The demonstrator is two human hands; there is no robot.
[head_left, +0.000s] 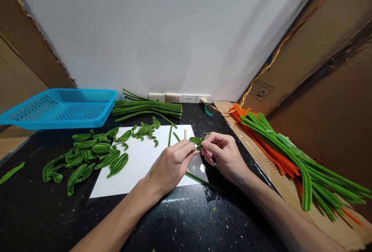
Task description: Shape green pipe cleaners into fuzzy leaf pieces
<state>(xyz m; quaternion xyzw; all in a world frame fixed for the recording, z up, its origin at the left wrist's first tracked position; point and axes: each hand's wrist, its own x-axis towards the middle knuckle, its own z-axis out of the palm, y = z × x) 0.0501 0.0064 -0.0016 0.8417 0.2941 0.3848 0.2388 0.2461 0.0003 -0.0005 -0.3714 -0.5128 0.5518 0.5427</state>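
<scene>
My left hand (173, 163) and my right hand (225, 155) meet above the right edge of a white sheet (136, 166). Between their fingertips is a small green fuzzy piece (197, 140), pinched by my right hand. The fingers of my left hand are closed, with a thin wooden stick (185, 134) showing just behind them; what they grip is partly hidden. A dark green fuzzy stem (202, 180) extends from below my left hand toward the lower right. Several looped green leaf shapes (101, 148) lie left of my hands, some on the sheet.
A blue perforated basket (106, 122) stands at the back left. Dark green stems (148, 109) lie by the wall sockets (188, 99). Bright green stems (319, 178) and orange ones (273, 153) rest on cardboard at the right. A yellow cable (266, 68) runs up the corner.
</scene>
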